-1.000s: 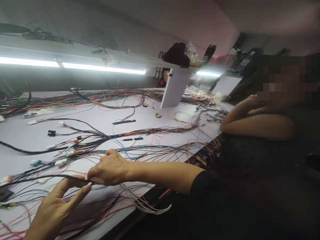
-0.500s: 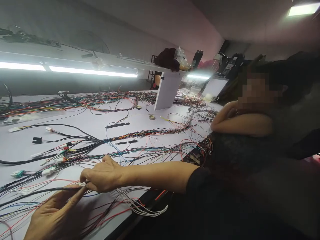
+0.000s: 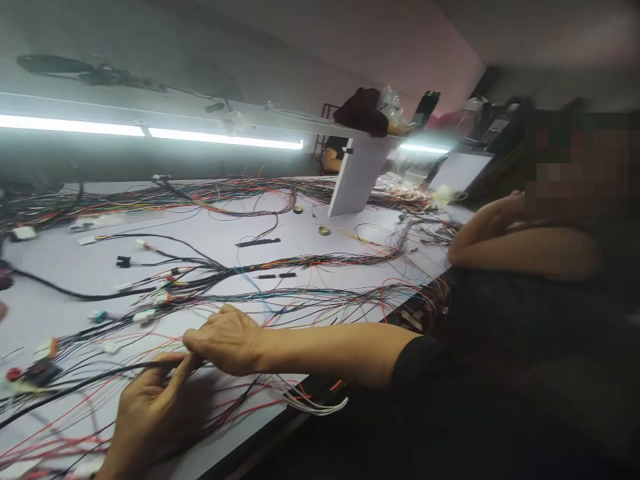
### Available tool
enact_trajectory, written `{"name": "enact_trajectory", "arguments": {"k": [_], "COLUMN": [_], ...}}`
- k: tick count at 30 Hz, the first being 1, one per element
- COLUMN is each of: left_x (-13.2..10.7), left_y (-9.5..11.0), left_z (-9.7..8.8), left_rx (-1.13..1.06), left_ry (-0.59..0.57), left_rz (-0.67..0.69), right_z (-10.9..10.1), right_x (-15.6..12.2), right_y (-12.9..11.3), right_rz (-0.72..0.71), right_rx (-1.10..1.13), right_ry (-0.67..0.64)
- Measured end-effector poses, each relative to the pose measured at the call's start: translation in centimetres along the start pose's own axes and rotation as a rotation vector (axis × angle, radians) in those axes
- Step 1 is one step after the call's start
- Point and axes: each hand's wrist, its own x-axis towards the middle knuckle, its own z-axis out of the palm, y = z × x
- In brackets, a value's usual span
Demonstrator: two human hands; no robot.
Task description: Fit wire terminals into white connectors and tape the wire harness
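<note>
My left hand pinches a black cable that runs in from the lower left, with thumb and forefinger stretched along it. Right up against those fingertips, my right hand is closed with its fingers curled at the cable's end. Whatever lies inside the right hand's grip is hidden. Thin red, black and yellow wires pass beneath and beyond both hands. White connectors and a teal-ended connector lie just past them.
Wire bundles stretch across the white table. Tape rolls, a black strip and an upright white panel are farther back. White wires overhang the front edge. At right, a person rests a bent arm by the table.
The view has swung left, so the scene sits farther right and more connectors show at the left edge. Both hands stay together at the black cable; the right fingers now look more tightly curled.
</note>
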Motion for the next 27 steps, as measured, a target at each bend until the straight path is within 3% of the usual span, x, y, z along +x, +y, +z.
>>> {"name": "enact_trajectory", "arguments": {"k": [3,7,11,16,20,24,27], "left_x": [0.2,0.1,-0.8,-1.0,-0.7,-1.0,-1.0], "left_y": [0.3,0.2,1.7,3.5,3.2,3.4,3.9], "left_z": [-0.5,-0.8,-0.5,-0.2,-0.3,0.1,0.3], "left_rx": [0.005,0.016,-0.036,-0.110,-0.139,-0.295,-0.413], "left_ry": [-0.001,0.091,-0.025,-0.115,-0.132,-0.052,-0.069], "left_rz": [0.005,0.011,0.117,0.132,0.023,-0.104,-0.155], "right_z": [0.3,0.8,0.3,-3.0,-4.5,-2.4,0.3], "right_x": [0.3,1.6,3.3,3.8,2.8,2.4,2.9], "right_y": [-0.7,-1.3,0.2,5.1,11.0,16.8,19.0], "right_rz": [-0.011,-0.069,0.015,0.182,0.396,0.498,0.488], "right_rx": [-0.095,-0.150,-0.224,-0.249,-0.268,-0.244,-0.188], "right_ry": [0.087,0.173,0.207,0.342,0.322,0.276,0.205]}}
